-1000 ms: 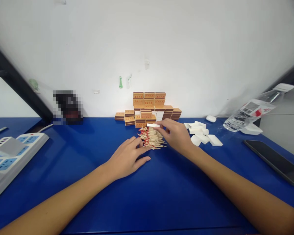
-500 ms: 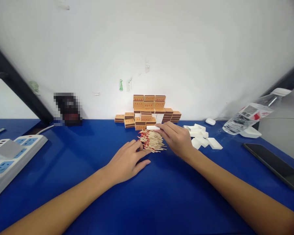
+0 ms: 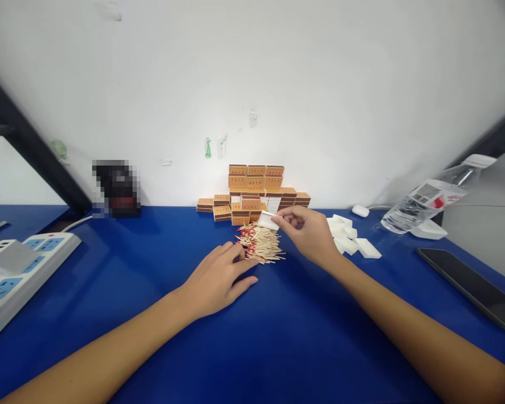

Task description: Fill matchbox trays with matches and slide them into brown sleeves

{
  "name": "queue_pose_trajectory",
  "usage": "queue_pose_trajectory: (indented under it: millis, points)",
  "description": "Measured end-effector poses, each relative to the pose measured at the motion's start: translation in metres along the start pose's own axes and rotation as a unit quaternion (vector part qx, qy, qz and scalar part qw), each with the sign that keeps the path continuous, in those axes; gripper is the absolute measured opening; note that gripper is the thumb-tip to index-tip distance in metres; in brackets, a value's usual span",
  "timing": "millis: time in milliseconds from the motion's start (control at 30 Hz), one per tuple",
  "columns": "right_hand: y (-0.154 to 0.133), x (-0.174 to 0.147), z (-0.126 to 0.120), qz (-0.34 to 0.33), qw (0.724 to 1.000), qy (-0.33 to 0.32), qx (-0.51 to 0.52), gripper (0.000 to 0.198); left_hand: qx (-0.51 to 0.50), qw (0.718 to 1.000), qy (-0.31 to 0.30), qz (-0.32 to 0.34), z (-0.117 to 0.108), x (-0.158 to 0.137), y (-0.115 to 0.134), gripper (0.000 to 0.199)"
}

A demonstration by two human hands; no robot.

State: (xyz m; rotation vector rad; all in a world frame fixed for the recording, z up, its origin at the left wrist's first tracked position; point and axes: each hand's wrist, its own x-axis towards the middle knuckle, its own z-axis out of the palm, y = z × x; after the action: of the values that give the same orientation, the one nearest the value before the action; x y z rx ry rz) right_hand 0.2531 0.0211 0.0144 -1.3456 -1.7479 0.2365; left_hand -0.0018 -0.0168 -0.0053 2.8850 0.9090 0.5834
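Observation:
A pile of red-tipped matches lies on the blue table, heads mostly toward the left. My left hand rests at the pile's left side, fingers apart, its fingertips touching the matches. Between the thumb and fingers of my right hand is a small white matchbox tray, held tilted over the back of the pile. Behind it stand stacked orange matchboxes against the wall. More white matchbox trays lie loosely heaped to the right of my right hand.
On the right are a tilted plastic water bottle, a white earbud case and a dark phone. At the left edge lies a power strip with a plug in it. The white wall closes off the back.
My right hand has shifted slightly right and turned the white tray, so more of its broad face shows. My left hand stays in place.

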Motion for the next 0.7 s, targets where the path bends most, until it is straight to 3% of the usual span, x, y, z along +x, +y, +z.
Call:
queue_pose_trajectory:
  millis: [200,400,567,700]
  points:
    - [0.017,0.019,-0.039,0.086,0.992,-0.094,0.007,0.051,-0.016,1.000,0.001,0.001,0.000,0.000,0.000,0.037]
    - [0.067,0.037,-0.097,0.167,0.973,-0.142,-0.074,0.058,-0.019,1.000,-0.005,-0.004,-0.001,-0.001,-0.001,0.038]
    - [0.094,0.036,-0.130,0.203,0.959,-0.115,-0.162,0.048,-0.023,1.000,0.010,0.007,0.001,-0.001,0.000,0.034]
    - [0.106,0.034,-0.155,0.208,0.947,-0.160,-0.187,0.040,-0.016,0.999,0.037,0.023,-0.006,0.000,-0.004,0.032]
